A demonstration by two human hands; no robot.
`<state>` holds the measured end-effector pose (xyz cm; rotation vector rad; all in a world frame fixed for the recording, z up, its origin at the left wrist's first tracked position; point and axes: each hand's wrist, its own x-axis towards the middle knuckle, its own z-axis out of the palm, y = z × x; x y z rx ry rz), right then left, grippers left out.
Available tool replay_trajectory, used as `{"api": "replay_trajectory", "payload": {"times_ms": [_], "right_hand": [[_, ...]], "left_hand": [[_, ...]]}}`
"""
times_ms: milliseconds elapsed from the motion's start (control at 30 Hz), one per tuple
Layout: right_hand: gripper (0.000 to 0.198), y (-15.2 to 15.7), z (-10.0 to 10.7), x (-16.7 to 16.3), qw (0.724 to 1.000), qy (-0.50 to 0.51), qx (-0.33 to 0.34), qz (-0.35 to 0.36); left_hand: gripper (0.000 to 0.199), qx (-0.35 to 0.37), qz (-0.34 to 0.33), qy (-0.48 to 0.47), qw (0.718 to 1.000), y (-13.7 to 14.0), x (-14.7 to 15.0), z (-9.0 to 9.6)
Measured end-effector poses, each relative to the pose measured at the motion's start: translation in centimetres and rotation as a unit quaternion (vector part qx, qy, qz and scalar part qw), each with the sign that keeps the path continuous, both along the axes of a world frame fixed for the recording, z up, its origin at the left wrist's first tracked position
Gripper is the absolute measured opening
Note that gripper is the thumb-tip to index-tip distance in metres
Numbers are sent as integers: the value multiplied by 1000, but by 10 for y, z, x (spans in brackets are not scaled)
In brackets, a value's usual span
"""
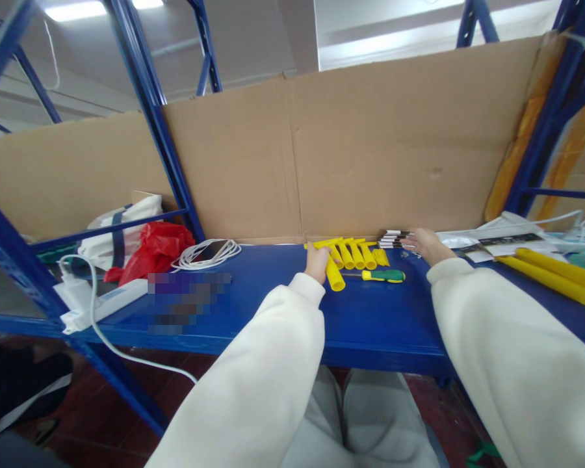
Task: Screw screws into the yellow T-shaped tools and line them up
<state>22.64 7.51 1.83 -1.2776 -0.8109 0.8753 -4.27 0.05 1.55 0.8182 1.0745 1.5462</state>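
Observation:
My left hand (316, 262) is closed around a yellow tube-shaped piece (335, 275), its hollow round end facing me. Just right of it, several similar yellow pieces (357, 255) lie in a row, narrow ends toward the cardboard. My right hand (426, 246) reaches to the end of a small stack of dark and white striped bars (394, 238). Its fingers look stretched out at the stack, though their tips are hard to make out. A few tiny shiny bits lie under them. In front of the row rests a screwdriver (384, 276) with a green and yellow handle.
A tall cardboard sheet (394, 143) backs the blue shelf (273, 305). To the left are a coiled white cable (207, 254), a red plastic bag (158, 249) and a white power strip (112, 302). Long yellow tubes (556, 276) and white packets (511, 239) lie right. Blue posts frame the shelf.

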Motion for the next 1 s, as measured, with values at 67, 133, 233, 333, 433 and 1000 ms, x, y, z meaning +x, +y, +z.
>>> {"api": "replay_trajectory", "payload": {"times_ms": [67,133,233,333,433,1000], "right_hand": [[12,-4,1,-4,1000,-6,-14,-18],[16,-9,2,-8,999,-36,-9,-37],[17,-16,2,-12,994,-104,16,-42],[19,-22,6,-15,960,-280,9,24],[26,-33,14,-21,862,-468,-15,193],[13,-64,9,-46,734,-647,76,192]], "left_hand": [[78,-6,-4,14,1000,0,0,1],[68,-11,-4,26,1000,0,0,1],[52,-8,-8,33,999,1,1,1],[42,5,-33,39,999,1,1,1],[32,-1,-54,54,997,0,-1,1],[31,-41,-112,77,990,-2,-7,6]]}}
